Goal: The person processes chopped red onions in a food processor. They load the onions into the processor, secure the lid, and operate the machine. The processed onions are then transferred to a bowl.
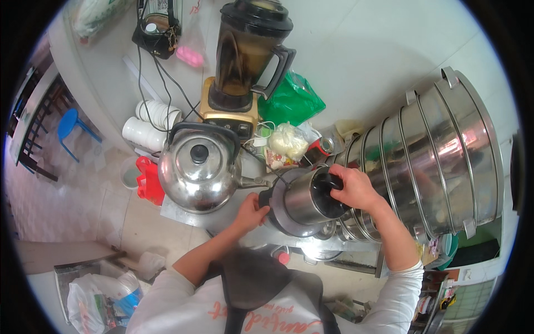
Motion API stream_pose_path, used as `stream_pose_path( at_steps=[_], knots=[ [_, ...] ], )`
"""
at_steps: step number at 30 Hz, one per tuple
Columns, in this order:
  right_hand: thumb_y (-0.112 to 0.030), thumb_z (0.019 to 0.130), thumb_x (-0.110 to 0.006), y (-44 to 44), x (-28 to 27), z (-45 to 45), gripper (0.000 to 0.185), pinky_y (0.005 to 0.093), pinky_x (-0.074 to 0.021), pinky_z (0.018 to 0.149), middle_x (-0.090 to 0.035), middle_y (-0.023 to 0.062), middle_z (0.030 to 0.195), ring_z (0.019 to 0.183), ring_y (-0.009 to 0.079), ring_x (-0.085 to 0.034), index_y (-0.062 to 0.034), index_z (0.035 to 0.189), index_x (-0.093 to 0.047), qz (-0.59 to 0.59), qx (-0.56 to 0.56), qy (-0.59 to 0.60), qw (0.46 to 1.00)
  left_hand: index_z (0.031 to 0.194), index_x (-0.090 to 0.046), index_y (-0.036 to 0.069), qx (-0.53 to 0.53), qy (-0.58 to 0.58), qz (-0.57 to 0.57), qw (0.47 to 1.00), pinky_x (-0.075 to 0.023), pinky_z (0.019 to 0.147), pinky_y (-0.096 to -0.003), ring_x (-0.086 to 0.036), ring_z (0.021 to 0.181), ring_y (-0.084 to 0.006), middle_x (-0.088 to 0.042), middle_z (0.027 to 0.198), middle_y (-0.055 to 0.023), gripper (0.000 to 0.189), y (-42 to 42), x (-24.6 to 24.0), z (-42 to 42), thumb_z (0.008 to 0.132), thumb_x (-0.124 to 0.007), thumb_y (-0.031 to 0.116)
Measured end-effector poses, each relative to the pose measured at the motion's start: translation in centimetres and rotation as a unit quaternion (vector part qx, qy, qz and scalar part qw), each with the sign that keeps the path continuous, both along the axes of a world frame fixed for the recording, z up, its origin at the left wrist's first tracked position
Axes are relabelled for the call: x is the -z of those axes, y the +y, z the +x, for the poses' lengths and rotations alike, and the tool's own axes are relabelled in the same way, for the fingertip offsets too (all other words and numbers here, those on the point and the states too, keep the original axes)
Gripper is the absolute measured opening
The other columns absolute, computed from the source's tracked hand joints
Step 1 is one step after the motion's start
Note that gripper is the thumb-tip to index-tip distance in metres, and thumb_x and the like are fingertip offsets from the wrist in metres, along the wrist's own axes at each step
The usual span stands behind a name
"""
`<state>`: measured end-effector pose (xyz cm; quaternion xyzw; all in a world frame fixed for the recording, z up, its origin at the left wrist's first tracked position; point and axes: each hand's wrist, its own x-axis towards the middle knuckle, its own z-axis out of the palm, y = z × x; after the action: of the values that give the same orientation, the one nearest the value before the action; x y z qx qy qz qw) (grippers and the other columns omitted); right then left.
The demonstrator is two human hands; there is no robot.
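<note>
A cylindrical stainless steel vessel [299, 196] with a black top [321, 202] stands over a wider round metal piece [276, 211] in front of me. My right hand [354, 188] grips the black knob or handle on that top. At the left side, my left hand [250, 215] holds a black grip [264, 198] on the round piece's edge. Whether vessel and round piece are one appliance, I cannot tell. Left of them sits a large steel kettle [196, 179], its spout pointing towards the vessel.
A blender [233, 62] on a gold base stands behind the kettle, with cords hanging beside it. Stacked steel steamer tiers or pots [425, 158] crowd the right. White cups [144, 129], a green bag [292, 100], a can [324, 146] and a red bag [149, 181] line the metal tabletop [183, 217].
</note>
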<state>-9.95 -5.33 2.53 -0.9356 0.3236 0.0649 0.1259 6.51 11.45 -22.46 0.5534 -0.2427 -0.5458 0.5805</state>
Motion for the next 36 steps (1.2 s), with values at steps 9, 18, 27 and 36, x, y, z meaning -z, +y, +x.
stream_pose_path(
  at_steps=[9, 18, 27, 36],
  knots=[
    [-0.013, 0.069, -0.071, -3.7, -4.9, 2.4, 0.033, 0.0484, -0.0490, 0.064, -0.064, 0.0140, 0.075, 0.075, 0.0391, -0.064, -0.0132, 0.100, -0.059, 0.002, -0.172, 0.091, 0.981, 0.105, -0.043, 0.003, 0.010, 0.006, -0.007, 1.000, -0.0469, 0.042, -0.0293, -0.058, 0.052, -0.0132, -0.056, 0.075, -0.0065, 0.027, -0.1, -0.4, 0.2, 0.091, -0.066, 0.003],
    [-0.007, 0.069, -0.068, -13.6, -12.2, 2.8, 0.037, 0.0469, -0.0493, 0.071, -0.063, 0.0220, 0.084, 0.083, 0.0441, -0.060, -0.0085, 0.105, -0.061, -0.107, -0.095, 0.023, 0.989, 0.116, -0.045, 0.004, 0.058, 0.048, -0.001, 0.997, -0.0513, 0.049, -0.0297, -0.060, 0.059, -0.0131, -0.058, 0.084, -0.0055, 0.027, 0.0, 0.4, 0.3, 0.094, -0.061, 0.005],
    [-0.005, 0.079, -0.067, -27.5, -4.2, 4.3, 0.048, 0.0466, -0.0496, 0.087, -0.069, 0.0145, 0.109, 0.105, 0.0376, -0.063, -0.0160, 0.125, -0.059, -0.295, -0.049, 0.152, 0.942, 0.123, -0.042, 0.004, 0.020, 0.096, 0.027, 0.995, -0.0567, 0.057, -0.0331, -0.064, 0.065, -0.0176, -0.059, 0.095, -0.0097, 0.032, 0.2, 0.0, -0.4, 0.095, -0.058, 0.004],
    [-0.015, 0.084, -0.067, -36.3, 12.1, 4.7, 0.035, 0.0529, -0.0470, 0.084, -0.071, 0.0064, 0.103, 0.103, 0.0284, -0.067, -0.0236, 0.117, -0.058, -0.298, 0.037, 0.167, 0.939, 0.124, -0.039, 0.001, 0.038, 0.119, 0.081, 0.989, -0.0619, 0.069, -0.0366, -0.071, 0.081, -0.0243, -0.058, 0.110, -0.0135, 0.032, 0.6, -0.3, 0.1, 0.097, -0.057, 0.003]
  ],
)
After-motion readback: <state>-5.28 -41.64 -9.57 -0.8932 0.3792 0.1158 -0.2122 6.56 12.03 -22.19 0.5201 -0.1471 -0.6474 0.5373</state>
